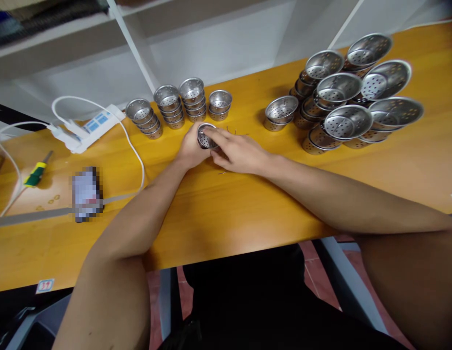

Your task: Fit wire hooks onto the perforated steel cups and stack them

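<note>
A: What's closest?
B: The front edge of the counter [226,218], with a numbered label [45,286] at its left end.

A: And beyond that?
B: A pixelated item [86,194] on the left, then a screwdriver [36,173] with a green and yellow handle.

A: Where are the hands?
B: Out over the middle. The left hand [192,148] is curled closed around a perforated metal cup [207,136], its mouth facing up. The right hand [238,149] is loosely open, fingers extended over the cup's mouth, thumb below them. I can't tell whether it grips anything.

A: Anything beside them?
B: Thin dark bits [237,132] near the right hand. Well off to the left, a white power strip [101,124] with cables plugged in.

A: Behind the hands?
B: Four small stacks of similar cups [192,99]. To the right, a short stack [280,113] stands just beside a cluster of tilted stacks [348,121].

A: Farthest?
B: White shelving [211,43], with dark items on its upper left shelf.
</note>
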`<state>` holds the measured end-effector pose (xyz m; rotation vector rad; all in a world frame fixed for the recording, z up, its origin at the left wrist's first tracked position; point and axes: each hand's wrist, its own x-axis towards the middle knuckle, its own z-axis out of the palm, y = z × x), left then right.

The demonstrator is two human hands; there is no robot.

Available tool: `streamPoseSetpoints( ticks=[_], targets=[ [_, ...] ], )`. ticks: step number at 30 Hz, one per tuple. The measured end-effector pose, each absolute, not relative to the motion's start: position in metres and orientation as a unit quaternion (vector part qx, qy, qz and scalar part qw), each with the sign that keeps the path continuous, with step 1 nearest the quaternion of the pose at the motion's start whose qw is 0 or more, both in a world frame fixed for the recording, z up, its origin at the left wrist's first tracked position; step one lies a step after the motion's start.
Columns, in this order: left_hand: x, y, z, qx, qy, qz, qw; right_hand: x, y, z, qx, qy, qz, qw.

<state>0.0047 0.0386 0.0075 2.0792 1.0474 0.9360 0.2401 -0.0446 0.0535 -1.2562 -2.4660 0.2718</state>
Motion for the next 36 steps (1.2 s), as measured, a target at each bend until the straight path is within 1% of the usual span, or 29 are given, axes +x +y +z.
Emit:
streamPoseSetpoints(
  ticks=[7, 11, 18, 22, 29, 36],
  targets=[
    [0.005, 0.040, 0.006, 0.763, 0.406, 0.372, 0.338, 0.241, -0.047, 0.054, -0.450, -0.866, 0.095, 0.197],
    [0.004, 0.042, 0.002, 0.757, 0.413, 0.373, 0.342, 0.240, -0.049, 0.057, -0.454, -0.865, 0.101, 0.188],
    [0.003, 0.038, 0.001, 0.811, 0.382, 0.348, 0.275, 0.245, -0.044, 0.065, -0.456, -0.854, 0.125, 0.217],
    [0.003, 0.038, -0.002, 0.822, 0.361, 0.354, 0.262, 0.246, -0.042, 0.065, -0.449, -0.850, 0.149, 0.231],
    [0.004, 0.041, -0.010, 0.829, 0.312, 0.401, 0.236, 0.244, -0.027, 0.049, -0.384, -0.858, 0.179, 0.290],
    [0.006, 0.046, -0.015, 0.832, 0.287, 0.410, 0.242, 0.246, -0.023, 0.054, -0.391, -0.826, 0.226, 0.337]
  ],
)
